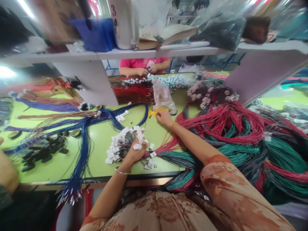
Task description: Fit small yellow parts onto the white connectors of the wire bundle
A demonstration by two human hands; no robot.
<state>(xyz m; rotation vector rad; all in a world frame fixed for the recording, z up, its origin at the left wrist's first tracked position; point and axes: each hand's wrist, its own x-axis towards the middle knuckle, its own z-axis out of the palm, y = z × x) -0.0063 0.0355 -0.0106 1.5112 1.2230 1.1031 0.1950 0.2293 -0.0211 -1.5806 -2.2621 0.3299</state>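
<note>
My left hand is closed around wires that end in white plastic connectors, and one white connector shows at its fingers. A bunch of more white connectors spreads to the left of that hand on the green table. My right hand reaches farther out, its fingers drawn together at a small pile of yellow pieces; whatever sits between the fingertips is hidden. Just behind the yellow pieces stands a clear plastic bag. Red wires and green wires run rightward from my left hand.
Large coils of red wire crowd the right side. Blue wires and black connectors lie on the left. A shelf spans overhead with a blue bin. A person in pink works opposite; another arm shows at left.
</note>
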